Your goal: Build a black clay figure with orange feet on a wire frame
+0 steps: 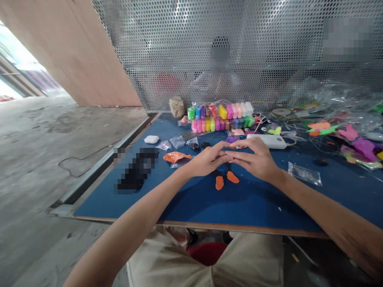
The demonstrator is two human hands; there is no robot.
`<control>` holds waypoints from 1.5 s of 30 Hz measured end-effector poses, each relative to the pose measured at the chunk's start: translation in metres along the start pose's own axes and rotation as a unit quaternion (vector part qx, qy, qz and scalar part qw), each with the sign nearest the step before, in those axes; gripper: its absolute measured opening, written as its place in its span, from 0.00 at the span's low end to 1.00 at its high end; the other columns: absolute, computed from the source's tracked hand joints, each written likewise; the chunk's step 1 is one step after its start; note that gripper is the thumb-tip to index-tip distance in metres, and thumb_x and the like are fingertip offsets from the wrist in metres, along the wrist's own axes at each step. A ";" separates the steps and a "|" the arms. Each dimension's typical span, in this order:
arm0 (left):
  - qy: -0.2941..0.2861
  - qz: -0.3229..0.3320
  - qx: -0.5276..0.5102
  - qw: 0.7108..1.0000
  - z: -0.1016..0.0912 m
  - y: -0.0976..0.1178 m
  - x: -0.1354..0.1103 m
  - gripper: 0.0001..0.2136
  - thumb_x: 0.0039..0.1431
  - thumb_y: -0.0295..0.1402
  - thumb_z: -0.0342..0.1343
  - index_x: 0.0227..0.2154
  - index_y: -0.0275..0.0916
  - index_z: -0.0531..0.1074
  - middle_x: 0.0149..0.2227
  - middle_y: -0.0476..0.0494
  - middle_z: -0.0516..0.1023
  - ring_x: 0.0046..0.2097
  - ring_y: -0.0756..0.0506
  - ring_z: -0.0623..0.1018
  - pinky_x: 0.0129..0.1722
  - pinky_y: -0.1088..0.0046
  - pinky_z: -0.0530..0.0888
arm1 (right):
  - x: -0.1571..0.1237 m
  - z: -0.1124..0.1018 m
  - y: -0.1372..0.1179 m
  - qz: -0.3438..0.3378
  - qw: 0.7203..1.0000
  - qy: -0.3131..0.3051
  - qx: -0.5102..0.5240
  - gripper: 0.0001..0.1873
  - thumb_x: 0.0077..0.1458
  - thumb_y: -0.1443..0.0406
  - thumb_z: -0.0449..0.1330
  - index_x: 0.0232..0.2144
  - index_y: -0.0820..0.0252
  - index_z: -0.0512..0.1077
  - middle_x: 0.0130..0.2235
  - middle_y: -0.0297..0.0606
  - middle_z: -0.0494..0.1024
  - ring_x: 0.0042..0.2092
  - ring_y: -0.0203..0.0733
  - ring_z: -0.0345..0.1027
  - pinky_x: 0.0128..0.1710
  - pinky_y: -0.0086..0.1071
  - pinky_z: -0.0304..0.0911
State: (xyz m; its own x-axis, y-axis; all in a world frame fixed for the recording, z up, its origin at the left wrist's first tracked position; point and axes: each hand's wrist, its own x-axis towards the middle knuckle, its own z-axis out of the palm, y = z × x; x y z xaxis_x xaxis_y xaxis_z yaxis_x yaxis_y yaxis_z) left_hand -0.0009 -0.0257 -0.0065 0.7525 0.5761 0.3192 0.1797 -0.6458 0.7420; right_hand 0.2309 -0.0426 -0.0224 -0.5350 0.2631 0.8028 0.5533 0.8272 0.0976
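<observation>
I see my left hand [206,161] and right hand [257,159] meeting fingertip to fingertip at mid-worktop, fingers narrowed. I cannot tell whether they pinch anything. A small tool with two orange handles [226,179] lies just beneath them, pointing toward the near edge of the blue worktop [239,207].

Single head view, facing forward and down over blue table [254,203], near; edges probably distorted.
</observation>
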 end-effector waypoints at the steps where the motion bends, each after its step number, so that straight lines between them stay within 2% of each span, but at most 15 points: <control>1: -0.004 0.001 -0.006 1.000 0.000 -0.001 0.000 0.17 0.72 0.42 0.47 0.57 0.38 0.63 0.36 0.45 0.80 0.36 0.47 0.78 0.35 0.74 0.71 | 0.000 -0.001 -0.001 -0.003 1.000 -0.001 -0.005 0.14 0.58 0.64 0.67 0.48 0.47 0.78 0.50 0.39 0.79 0.47 0.46 0.73 0.48 0.45 0.67; 6: -0.031 0.023 0.025 0.999 -0.001 -0.001 0.000 0.18 0.72 0.45 0.46 0.45 0.35 0.72 0.29 0.49 0.75 0.29 0.52 0.71 0.30 0.76 0.66 | 0.001 -0.007 -0.004 0.000 1.000 -0.019 0.002 0.10 0.58 0.63 0.68 0.43 0.48 0.78 0.45 0.34 0.82 0.44 0.44 0.74 0.46 0.42 0.66; 9: -0.055 0.014 -0.004 0.998 0.001 0.000 0.001 0.20 0.71 0.46 0.47 0.42 0.34 0.77 0.30 0.44 0.80 0.29 0.51 0.75 0.30 0.77 0.69 | 0.000 -0.011 -0.006 0.008 0.999 -0.037 0.011 0.10 0.59 0.62 0.67 0.44 0.47 0.77 0.44 0.33 0.82 0.43 0.44 0.74 0.44 0.42 0.65; 13: -0.092 -0.013 -0.085 0.992 0.003 -0.001 0.000 0.23 0.69 0.49 0.50 0.40 0.33 0.80 0.37 0.36 0.84 0.38 0.45 0.83 0.38 0.74 0.76 | -0.001 -0.011 -0.009 0.030 0.998 -0.047 0.022 0.12 0.60 0.57 0.65 0.46 0.50 0.75 0.43 0.38 0.82 0.43 0.45 0.75 0.43 0.40 0.65; 18: -0.121 -0.035 -0.103 0.987 0.002 0.001 -0.001 0.23 0.69 0.49 0.50 0.39 0.32 0.80 0.33 0.36 0.84 0.33 0.47 0.82 0.32 0.76 0.76 | -0.002 -0.012 -0.009 0.008 0.998 -0.063 0.022 0.06 0.61 0.61 0.65 0.42 0.49 0.77 0.41 0.34 0.83 0.39 0.41 0.76 0.40 0.38 0.64; 23: -0.022 -0.008 -0.054 0.998 0.004 0.008 0.001 0.20 0.67 0.47 0.54 0.36 0.33 0.81 0.28 0.44 0.79 0.29 0.51 0.75 0.30 0.76 0.70 | -0.004 -0.017 -0.008 -0.006 0.999 0.013 0.038 0.12 0.59 0.67 0.67 0.44 0.46 0.78 0.43 0.31 0.85 0.37 0.39 0.78 0.36 0.38 0.67; 26: 0.026 -0.017 -0.057 0.998 0.006 0.012 0.002 0.20 0.66 0.47 0.55 0.41 0.34 0.82 0.24 0.47 0.76 0.26 0.51 0.73 0.26 0.76 0.67 | -0.003 -0.017 -0.010 0.021 0.998 0.045 0.037 0.12 0.59 0.68 0.66 0.42 0.43 0.79 0.40 0.29 0.85 0.35 0.40 0.79 0.36 0.39 0.69; 28: 0.065 -0.024 -0.054 0.996 0.007 0.013 0.003 0.20 0.66 0.47 0.55 0.45 0.35 0.81 0.24 0.46 0.77 0.25 0.51 0.73 0.25 0.76 0.68 | -0.002 -0.014 -0.012 0.073 0.994 0.069 0.048 0.08 0.59 0.66 0.66 0.39 0.45 0.79 0.38 0.32 0.85 0.37 0.43 0.79 0.38 0.41 0.70; 31: 0.132 -0.019 -0.030 0.991 0.005 0.011 0.004 0.17 0.66 0.45 0.57 0.46 0.37 0.81 0.33 0.43 0.82 0.27 0.51 0.77 0.29 0.76 0.72 | 0.000 -0.009 -0.014 0.195 0.969 0.132 0.072 0.03 0.62 0.64 0.63 0.36 0.50 0.77 0.35 0.36 0.83 0.35 0.45 0.78 0.37 0.41 0.72; 33: 0.173 -0.026 -0.011 0.984 0.001 0.008 0.004 0.16 0.65 0.45 0.58 0.44 0.38 0.81 0.37 0.42 0.83 0.29 0.51 0.78 0.31 0.76 0.74 | 0.000 -0.007 -0.012 0.263 0.947 0.168 0.079 0.05 0.64 0.62 0.60 0.37 0.52 0.77 0.33 0.37 0.82 0.33 0.44 0.77 0.34 0.39 0.73; 35: 0.205 -0.039 0.008 0.978 -0.002 0.003 0.004 0.16 0.62 0.47 0.60 0.42 0.38 0.81 0.37 0.42 0.83 0.28 0.50 0.78 0.30 0.75 0.74 | -0.001 -0.007 -0.008 0.286 0.939 0.173 0.082 0.08 0.66 0.61 0.58 0.41 0.52 0.77 0.33 0.37 0.82 0.33 0.43 0.77 0.34 0.38 0.73; 37: 0.214 -0.041 0.026 0.976 -0.005 0.000 0.004 0.16 0.60 0.47 0.62 0.39 0.38 0.81 0.35 0.43 0.83 0.28 0.50 0.78 0.30 0.75 0.75 | -0.002 -0.008 -0.003 0.273 0.948 0.140 0.088 0.10 0.67 0.62 0.56 0.45 0.52 0.77 0.36 0.37 0.83 0.36 0.44 0.78 0.36 0.38 0.74; 40: 0.189 -0.046 0.015 0.981 -0.003 -0.002 0.003 0.16 0.63 0.46 0.59 0.38 0.37 0.81 0.36 0.43 0.84 0.29 0.50 0.79 0.31 0.75 0.76 | -0.002 -0.008 -0.001 0.233 0.964 0.079 0.099 0.13 0.68 0.64 0.53 0.48 0.51 0.76 0.40 0.37 0.84 0.38 0.43 0.79 0.40 0.39 0.75; 43: 0.151 -0.068 -0.087 0.982 0.004 -0.004 0.005 0.18 0.67 0.45 0.54 0.44 0.35 0.79 0.40 0.40 0.84 0.35 0.48 0.83 0.37 0.73 0.80 | -0.002 -0.006 -0.004 0.226 0.967 0.061 0.100 0.11 0.67 0.65 0.55 0.48 0.51 0.75 0.41 0.36 0.85 0.38 0.42 0.80 0.42 0.38 0.75; 45: 0.125 -0.073 -0.162 0.976 0.010 -0.007 0.006 0.18 0.66 0.43 0.56 0.50 0.34 0.76 0.45 0.37 0.83 0.43 0.45 0.84 0.43 0.70 0.81 | -0.003 -0.005 -0.008 0.237 0.965 0.066 0.097 0.09 0.66 0.65 0.58 0.47 0.53 0.74 0.39 0.37 0.85 0.38 0.42 0.80 0.41 0.36 0.75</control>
State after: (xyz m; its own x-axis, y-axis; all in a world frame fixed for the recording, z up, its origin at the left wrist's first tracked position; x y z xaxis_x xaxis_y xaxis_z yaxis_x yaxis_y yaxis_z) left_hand 0.0089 -0.0224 -0.0152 0.5483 0.7804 0.3006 0.0326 -0.3791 0.9248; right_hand 0.2314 -0.0522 -0.0227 -0.1585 0.5787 0.8000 0.5790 0.7108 -0.3995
